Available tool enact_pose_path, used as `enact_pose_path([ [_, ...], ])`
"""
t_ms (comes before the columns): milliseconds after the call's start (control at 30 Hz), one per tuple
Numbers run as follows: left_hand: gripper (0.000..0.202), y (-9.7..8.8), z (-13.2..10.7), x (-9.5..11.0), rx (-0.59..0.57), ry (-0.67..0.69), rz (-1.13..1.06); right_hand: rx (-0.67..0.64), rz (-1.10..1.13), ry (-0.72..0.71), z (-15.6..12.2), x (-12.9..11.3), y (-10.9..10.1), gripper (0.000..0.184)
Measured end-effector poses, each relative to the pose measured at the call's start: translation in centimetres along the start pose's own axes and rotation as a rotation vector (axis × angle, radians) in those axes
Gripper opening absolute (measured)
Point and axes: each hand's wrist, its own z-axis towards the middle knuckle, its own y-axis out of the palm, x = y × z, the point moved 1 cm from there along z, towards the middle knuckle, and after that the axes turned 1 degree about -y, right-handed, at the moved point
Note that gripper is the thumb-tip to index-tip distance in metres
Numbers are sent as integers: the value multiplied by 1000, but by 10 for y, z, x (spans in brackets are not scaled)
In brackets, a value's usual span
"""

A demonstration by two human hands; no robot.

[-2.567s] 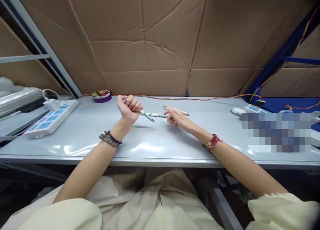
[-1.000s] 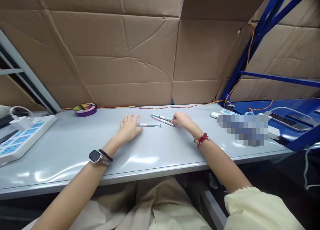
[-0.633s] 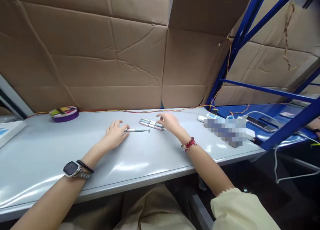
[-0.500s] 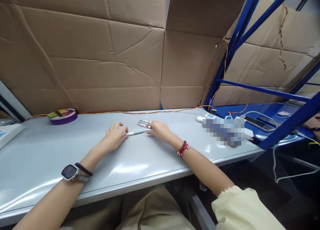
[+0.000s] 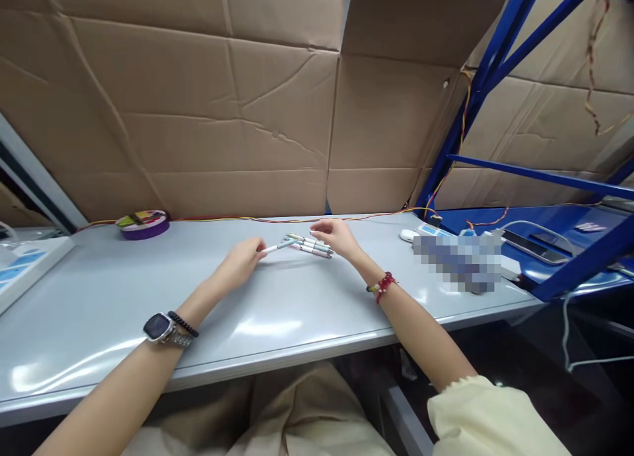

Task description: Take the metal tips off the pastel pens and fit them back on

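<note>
My left hand (image 5: 242, 261) pinches the white end of a slim pen (image 5: 271, 249). The pen's grey-green end points right, reaching the left side of several pens (image 5: 310, 248). Those pens lie close together on the grey table (image 5: 208, 330), pale with bluish, pink and dark parts. Just behind and to the right of them hovers my right hand (image 5: 337, 238), its fingers bent and somewhat apart, with nothing visible between them.
A round purple container (image 5: 143, 226) stands at the back left, near a white power strip (image 5: 34, 268). To the right are a white mouse (image 5: 408, 235), a blurred-out item (image 5: 456, 264), a phone (image 5: 532, 246) and blue rack posts (image 5: 458, 119). Cardboard (image 5: 238, 146) lines the back.
My right hand has come off the pen and lifted away from the pens, uncovering them. My left hand keeps the pen, now tilted up to the right. The view has turned slightly left.
</note>
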Motion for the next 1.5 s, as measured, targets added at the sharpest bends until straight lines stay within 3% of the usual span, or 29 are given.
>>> enact_pose_path([
  [333,16,1,-1,7,26,5,-196,-66,159,-39,-6,-10,7,13],
  [500,19,1,-3,7,-17,11,-219,-87,163,-82,-9,-13,13,14],
  [800,25,3,-6,16,-95,40,-299,-12,106,-190,-8,-13,9,17],
  [1033,22,3,-8,21,-94,27,-365,-62,54,-248,-8,-9,7,19],
  [1267,30,-2,-7,24,-135,-23,-442,-160,211,-264,-8,-12,-1,9],
  [1500,40,0,-6,22,-223,-61,-487,-171,354,-251,-7,-14,-2,14],
])
